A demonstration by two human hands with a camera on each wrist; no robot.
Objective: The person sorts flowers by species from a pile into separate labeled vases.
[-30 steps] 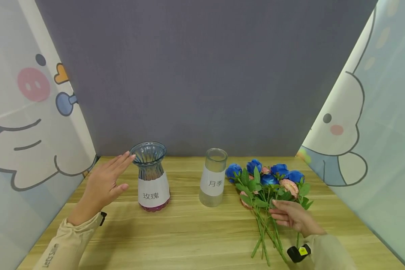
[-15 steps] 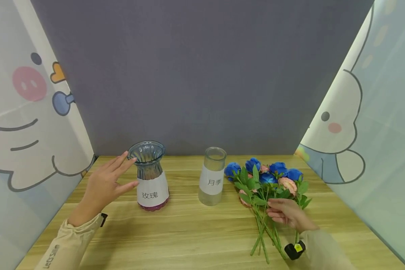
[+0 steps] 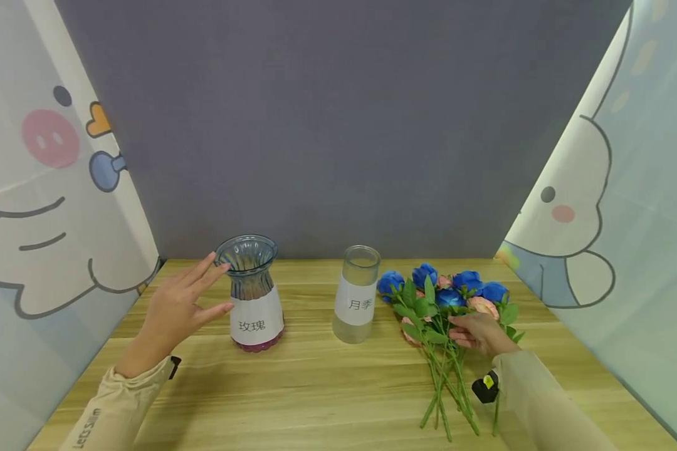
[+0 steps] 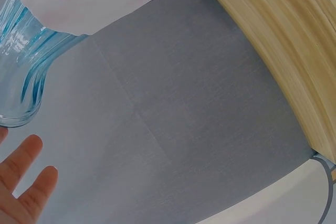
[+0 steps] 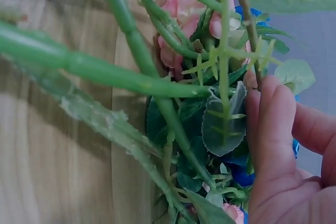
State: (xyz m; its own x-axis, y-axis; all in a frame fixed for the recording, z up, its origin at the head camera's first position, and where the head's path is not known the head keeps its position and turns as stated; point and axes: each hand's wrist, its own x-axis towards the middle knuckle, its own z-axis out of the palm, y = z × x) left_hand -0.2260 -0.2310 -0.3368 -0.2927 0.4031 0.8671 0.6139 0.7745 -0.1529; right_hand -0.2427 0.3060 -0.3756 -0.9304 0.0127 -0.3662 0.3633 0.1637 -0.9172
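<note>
My left hand (image 3: 172, 307) is beside the blue glass vase (image 3: 252, 294), its fingers spread and fingertips close to the flared rim. In the left wrist view the fingertips (image 4: 31, 150) lie just below the rim of the tilted-looking vase (image 4: 31, 72). My right hand (image 3: 482, 333) is over a bunch of artificial flowers (image 3: 448, 299) with blue and pink blooms. Thumb and forefinger of the right hand (image 5: 283, 140) pinch a thin brownish stem (image 5: 250, 30) in the right wrist view. Which bloom that stem carries is hidden.
A clear glass vase (image 3: 355, 300) with a white paper label stands between the blue vase and the flowers. Green stems (image 3: 442, 391) point toward the front of the wooden table (image 3: 293, 401). A grey panel (image 3: 338, 125) rises behind, with cartoon-printed sheets (image 3: 575, 250) at both sides.
My right hand has moved a little forward along the stems, toward the blooms. The left thumb has swung out toward the blue vase. Vases and blooms stay in place.
</note>
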